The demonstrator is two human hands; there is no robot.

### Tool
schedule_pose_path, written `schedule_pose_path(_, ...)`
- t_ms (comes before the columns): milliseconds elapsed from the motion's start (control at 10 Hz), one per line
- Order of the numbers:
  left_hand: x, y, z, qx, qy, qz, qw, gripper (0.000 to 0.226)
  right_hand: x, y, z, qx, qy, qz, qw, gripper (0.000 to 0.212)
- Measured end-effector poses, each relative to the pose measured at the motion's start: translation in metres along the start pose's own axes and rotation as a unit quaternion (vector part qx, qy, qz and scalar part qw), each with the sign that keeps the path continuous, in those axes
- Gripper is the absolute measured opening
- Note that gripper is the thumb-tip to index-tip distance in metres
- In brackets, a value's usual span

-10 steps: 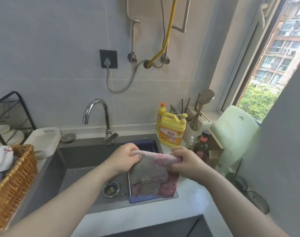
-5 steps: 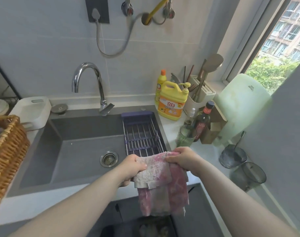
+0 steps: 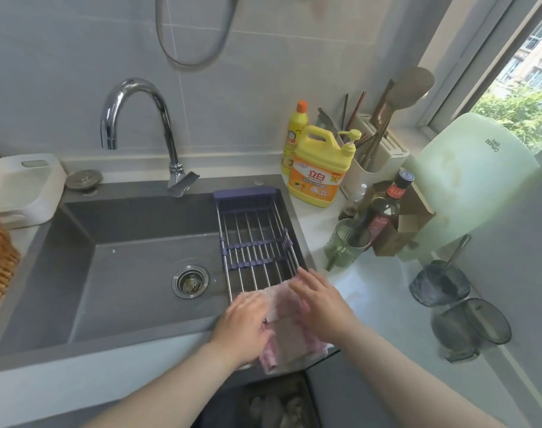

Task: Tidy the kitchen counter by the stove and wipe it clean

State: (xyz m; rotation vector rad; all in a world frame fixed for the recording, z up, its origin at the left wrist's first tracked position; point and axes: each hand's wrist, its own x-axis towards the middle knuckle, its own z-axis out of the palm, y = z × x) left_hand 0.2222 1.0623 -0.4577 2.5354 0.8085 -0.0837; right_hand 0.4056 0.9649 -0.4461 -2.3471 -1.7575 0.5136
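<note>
Seemingly little is done: the pink cloth (image 3: 289,338) is pressed flat on the front rim of the sink (image 3: 140,339) by the straight-fingered right hand (image 3: 322,307), while the grip of the left hand (image 3: 245,325) cannot be told. The cluttered worktop (image 3: 371,288) is judged as yet unwiped.

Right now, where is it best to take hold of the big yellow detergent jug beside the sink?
Grip the yellow detergent jug by the loop handle on its top, coming from above on the sink side. It stands upright with the handle free, while the pump and the utensil holder crowd its other side.

cloth (image 3: 289,333) now laid over sink edge (image 3: 140,339)
</note>
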Motion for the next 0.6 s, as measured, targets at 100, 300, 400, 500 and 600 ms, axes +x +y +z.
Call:
schedule_pose_path(100,0.0,-0.001,0.011,0.033,-0.036,-0.007,0.999,0.085,-0.01,0.009,0.003,0.054,-0.085,0.004,0.995,0.087)
schedule_pose_path(300,0.007,-0.003,0.015,0.051,-0.043,-0.015,0.998,0.092,-0.01,0.001,0.007,-0.003,-0.095,0.032,0.995,0.096)
schedule_pose_path(400,0.002,-0.002,0.006,0.044,-0.065,-0.013,0.997,0.094,-0.015,-0.003,0.009,-0.026,-0.095,0.025,0.995,0.091)
schedule_pose_path(500,-0.007,-0.005,-0.011,-0.054,-0.072,-0.029,0.996,0.093,-0.016,-0.009,0.003,0.065,-0.083,0.071,0.992,0.061)
schedule_pose_path(600,-0.025,-0.016,-0.042,-0.166,-0.013,-0.058,0.984,0.084,-0.02,-0.02,-0.008,0.133,-0.018,0.115,0.984,0.04)
